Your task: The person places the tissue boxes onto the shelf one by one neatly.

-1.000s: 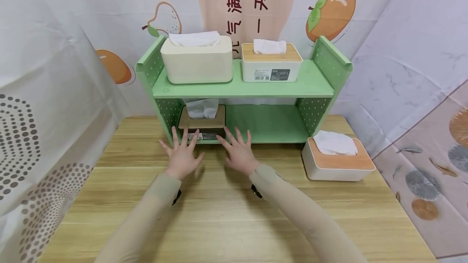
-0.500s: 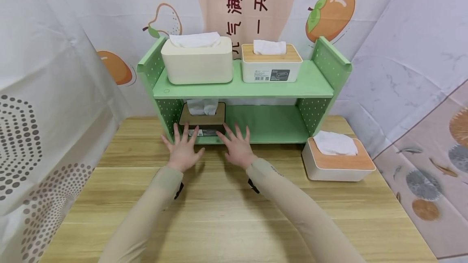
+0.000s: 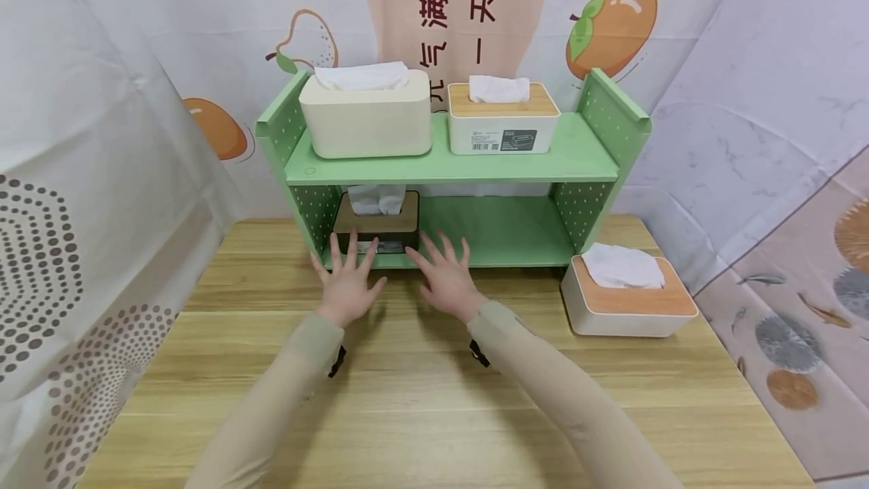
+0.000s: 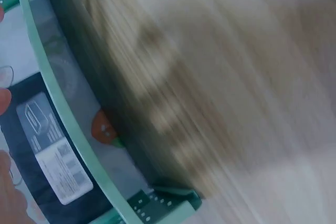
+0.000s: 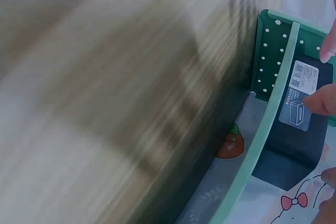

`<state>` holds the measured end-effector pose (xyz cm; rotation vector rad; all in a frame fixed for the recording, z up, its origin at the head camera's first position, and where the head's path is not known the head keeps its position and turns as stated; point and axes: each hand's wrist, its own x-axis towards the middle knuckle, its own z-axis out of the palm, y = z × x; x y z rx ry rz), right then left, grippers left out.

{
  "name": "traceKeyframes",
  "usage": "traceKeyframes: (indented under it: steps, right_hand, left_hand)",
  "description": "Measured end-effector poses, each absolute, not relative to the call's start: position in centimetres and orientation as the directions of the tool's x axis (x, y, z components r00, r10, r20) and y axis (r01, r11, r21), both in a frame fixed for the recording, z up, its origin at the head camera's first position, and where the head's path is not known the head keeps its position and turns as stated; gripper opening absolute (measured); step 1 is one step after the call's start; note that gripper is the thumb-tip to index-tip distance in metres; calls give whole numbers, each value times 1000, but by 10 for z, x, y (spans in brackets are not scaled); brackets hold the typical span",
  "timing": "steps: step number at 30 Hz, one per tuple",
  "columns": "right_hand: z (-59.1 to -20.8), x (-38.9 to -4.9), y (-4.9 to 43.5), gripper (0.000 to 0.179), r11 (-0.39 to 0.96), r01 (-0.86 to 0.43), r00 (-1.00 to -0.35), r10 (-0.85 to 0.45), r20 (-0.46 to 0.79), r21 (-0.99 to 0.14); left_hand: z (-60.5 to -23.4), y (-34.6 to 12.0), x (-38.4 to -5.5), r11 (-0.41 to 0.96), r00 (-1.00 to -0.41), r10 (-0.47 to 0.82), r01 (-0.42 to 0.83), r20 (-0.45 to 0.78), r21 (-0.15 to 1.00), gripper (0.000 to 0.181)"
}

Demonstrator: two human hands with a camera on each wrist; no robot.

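A dark tissue box with a brown lid and a white tissue sits at the left end of the lower shelf. My left hand is spread before it, fingertips overlapping the box's front in the head view. To its right, my right hand reaches toward the box's right corner with fingers spread. Neither hand grips anything. The left wrist view shows the label on the box's front face. In the right wrist view, a fingertip overlaps the dark box beside its label.
The green two-tier shelf stands at the table's back. On its top tier are a large cream tissue box and a white one with a wooden lid. Another white, wooden-lidded tissue box rests on the table at right.
The dark tissue box has shifted slightly back on the lower shelf. Since half a second ago, both hands have moved slightly right, exposing more of the box's front.
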<state>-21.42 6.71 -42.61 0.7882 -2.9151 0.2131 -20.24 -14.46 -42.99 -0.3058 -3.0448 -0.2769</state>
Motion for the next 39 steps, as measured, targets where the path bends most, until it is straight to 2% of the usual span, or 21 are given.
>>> traceKeyframes:
  steps: [11,18,23,33,39]
  right_hand:
    - [-443,-197,97,61,833,-529,-837,-480,263,-165]
    - [-455,-188,121,58,832,-517,-835,-436,336,-203]
    - [-458,-183,133,58,831,-506,-841,-414,349,-233]
    - [-458,-174,160,60,841,-444,-878,-338,339,-311]
    - [-449,-174,191,55,835,-436,-872,-299,388,-336]
  left_hand:
    - [-446,-120,-183,944,-961,214,249,173,216,76]
    - [-455,-99,-175,923,-950,245,290,194,255,72]
    - [-457,-82,-170,895,-943,271,321,195,308,70]
    - [-463,-56,-168,872,-931,314,360,184,332,68]
    - [-460,-42,-168,849,-921,355,389,158,359,69]
